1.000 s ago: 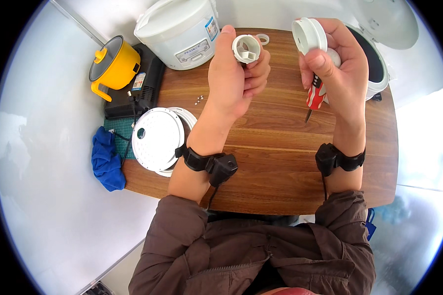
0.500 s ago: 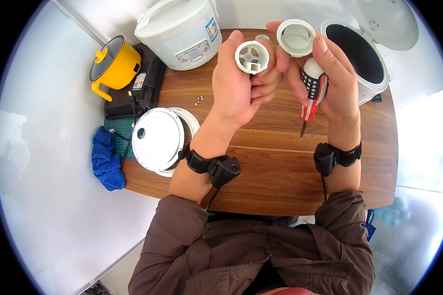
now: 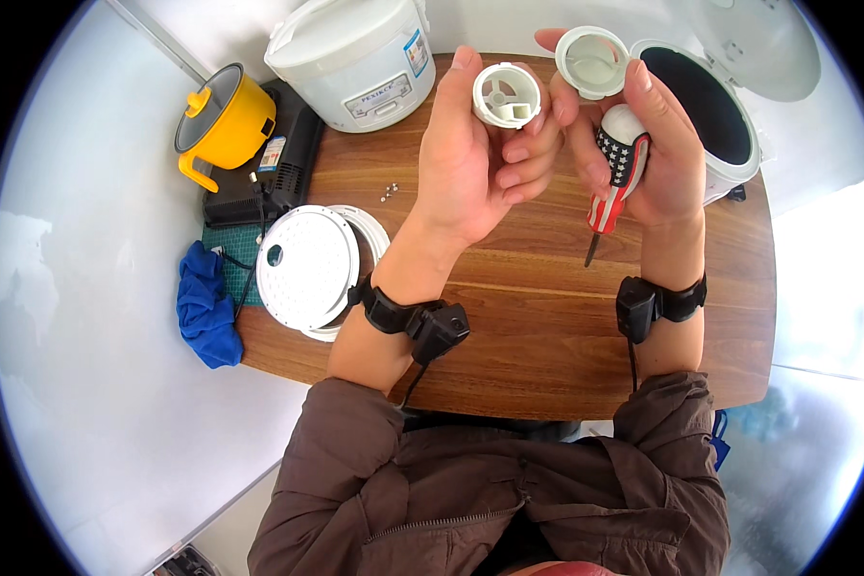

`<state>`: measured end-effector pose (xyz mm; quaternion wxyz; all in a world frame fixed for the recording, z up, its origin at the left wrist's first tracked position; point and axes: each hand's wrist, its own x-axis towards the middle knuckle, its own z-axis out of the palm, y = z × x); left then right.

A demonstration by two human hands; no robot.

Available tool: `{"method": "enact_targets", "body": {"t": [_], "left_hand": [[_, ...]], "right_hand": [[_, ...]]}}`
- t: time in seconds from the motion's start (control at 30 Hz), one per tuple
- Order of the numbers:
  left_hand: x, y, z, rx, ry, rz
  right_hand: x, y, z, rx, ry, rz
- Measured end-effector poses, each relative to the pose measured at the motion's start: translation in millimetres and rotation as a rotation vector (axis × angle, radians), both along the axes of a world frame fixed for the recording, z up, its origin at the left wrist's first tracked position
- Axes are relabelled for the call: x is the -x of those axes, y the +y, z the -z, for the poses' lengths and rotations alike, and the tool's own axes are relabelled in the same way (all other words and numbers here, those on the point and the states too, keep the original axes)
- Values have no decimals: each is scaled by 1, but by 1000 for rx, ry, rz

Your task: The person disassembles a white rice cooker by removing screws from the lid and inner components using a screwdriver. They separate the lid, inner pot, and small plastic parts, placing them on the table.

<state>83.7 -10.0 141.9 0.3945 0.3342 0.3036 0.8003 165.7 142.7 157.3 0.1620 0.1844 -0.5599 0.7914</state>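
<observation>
In my left hand (image 3: 485, 158) is a round white plastic steam vent piece (image 3: 491, 108), its open side facing up and showing spokes and a small box-shaped part inside. My right hand (image 3: 670, 173) pinches a white steam vent cap (image 3: 591, 65), a hollow round cup, between thumb and fingers. Against the same palm lies a screwdriver (image 3: 620, 163) with a star-and-stripe handle, its dark tip pointing down. The two vent pieces are held apart, side by side above the table's far part.
A closed white rice cooker (image 3: 355, 67) stands at the back left, and an open one (image 3: 739, 173) at the back right. On the left are a yellow pot (image 3: 223, 125) on a black base (image 3: 293, 163), a white perforated disc (image 3: 307, 274), small screws (image 3: 390, 192) and a blue cloth (image 3: 206, 312).
Both vent pieces have shifted slightly to the right. The left piece has tilted, and the fingers of my left hand have opened out a little around it. The right cap has risen slightly.
</observation>
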Motion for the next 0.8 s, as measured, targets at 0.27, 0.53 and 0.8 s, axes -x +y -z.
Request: {"method": "enact_targets", "body": {"t": [0.27,0.53,0.8], "left_hand": [[46,-60,-28,-120,199,-373],[100,-134,-19,480,534,-739],[124,-174,22,980,884,-483]], "right_hand": [[1,6,2,28,-150,160],[28,-16,12,-387,-351,233],[79,-67,53,-1123,-324,231]]}}
